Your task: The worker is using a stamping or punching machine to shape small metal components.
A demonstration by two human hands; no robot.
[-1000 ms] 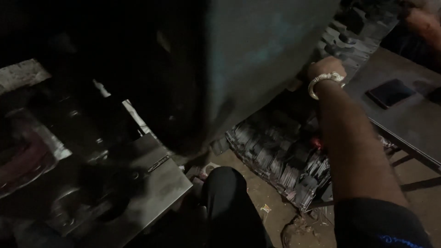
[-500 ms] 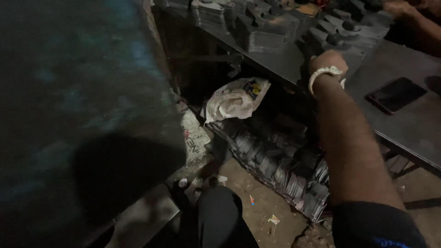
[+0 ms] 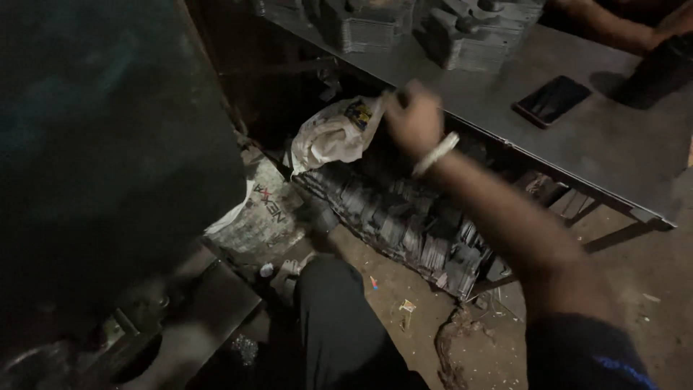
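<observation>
Head view shows the right hand [image 3: 413,119], grip curled shut though blurred, near the white bag [image 3: 333,133] under the surface [image 3: 613,144], so it should move slowly; left hand is not seen.

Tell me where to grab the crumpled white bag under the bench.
Take the white bag by its bunched upper right corner, coming from the right, where the right hand already hovers. The crumpled folds gather there, the table edge overhangs it, and it rests on the stacked metal pieces.
</observation>
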